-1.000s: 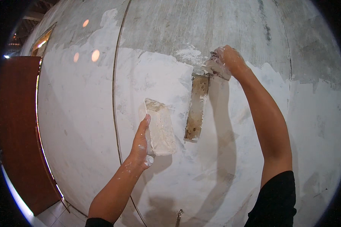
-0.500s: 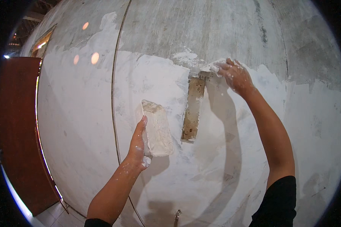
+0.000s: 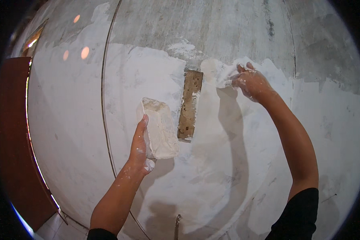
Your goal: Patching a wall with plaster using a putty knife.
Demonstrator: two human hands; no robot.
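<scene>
R grip (image 3: pixel 253 83): closed, fingers bent round spreader (image 3: pixel 225 79); spreader caked white, so exact shape can't be told. Its face lies at wall, just R of brown strip's top end, nr upper edge of white coat. White smears on R knuckles & fingers.

L grip (image 3: pixel 139 145): holding tub (image 3: pixel 153 105), thumb along near side, other fingers mostly hidden behind/under. Tub oblong, tilted, open side toward viewer, white paste (image 3: pixel 162 136) inside; upper end thinly coated, beige showing. Tub in front of wall, shadow below it, just L of strip. White blobs on L hand, specks on wrist.

Btwn tub & spreader: brown strip (image 3: pixel 190 105), long, narrow, nr upright, top leaning slightly R, dark spots, ragged white edges. Can't tell depth.

Further out: wall (image 3: pixel 68 120), lower part coated white, patchy; upper part bare grey (image 3: pixel 216 32) w/ vert. streaks, border uneven. Dark vert. seam (image 3: pixel 104 76) L of tub; thin crack (image 3: pixel 293 48) upper R. Short dark groove (image 3: pixel 177 227) bottom ctr. R arm shadow (image 3: pixel 238 156) runs down wall. Black sleeves (image 3: pixel 296 216) both arms. Far L: red-brown panel (image 3: pixel 18 132), light along its edge; pale floor tiles (image 3: pixel 57 230) below.
</scene>
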